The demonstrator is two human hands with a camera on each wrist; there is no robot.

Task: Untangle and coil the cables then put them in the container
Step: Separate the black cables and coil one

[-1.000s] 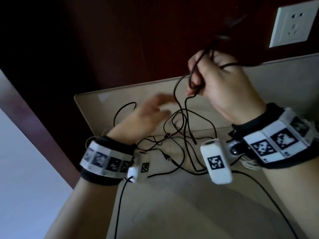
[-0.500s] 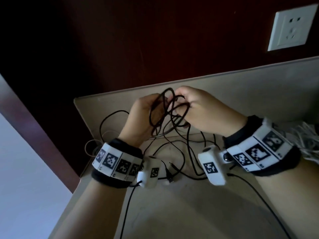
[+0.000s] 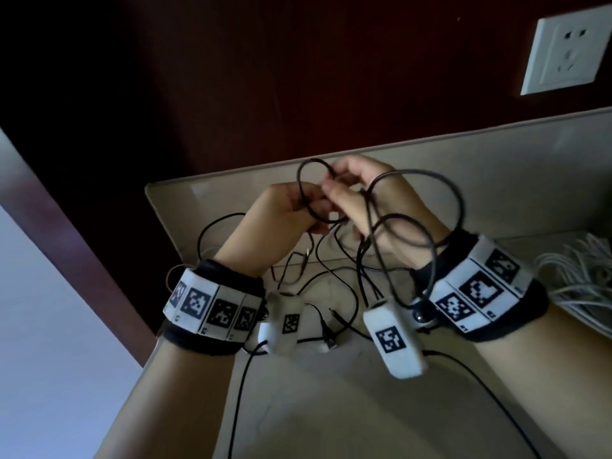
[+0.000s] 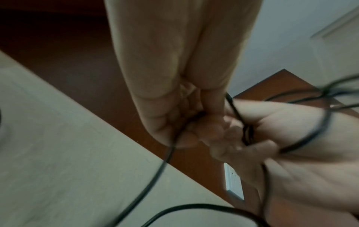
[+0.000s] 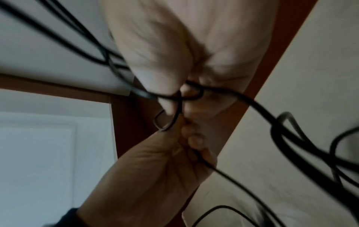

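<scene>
— Pinching the black cable (image 3: 414,207), both of them? Where is it held?

— Yes. The left hand (image 3: 281,220) has its grip pressed together on a small loop, thumb against curled fingers, and the right hand (image 3: 381,207) pinches the same strand just beside it, above the beige tabletop (image 3: 331,409). In the right wrist view the strand crosses itself between the right fingertips (image 5: 169,106).

— And the rest of the cable?

— Larger loops drape over the back of the right hand and its wrist band (image 3: 477,293). More black strands lie tangled on the tabletop beneath the hands, with a plug end (image 3: 331,342) near the left wrist.

— Anything else nearby?

— A bundle of white cables (image 3: 579,279) lies at the right edge, and a white wall socket (image 3: 566,51) sits on the dark panel.
</scene>
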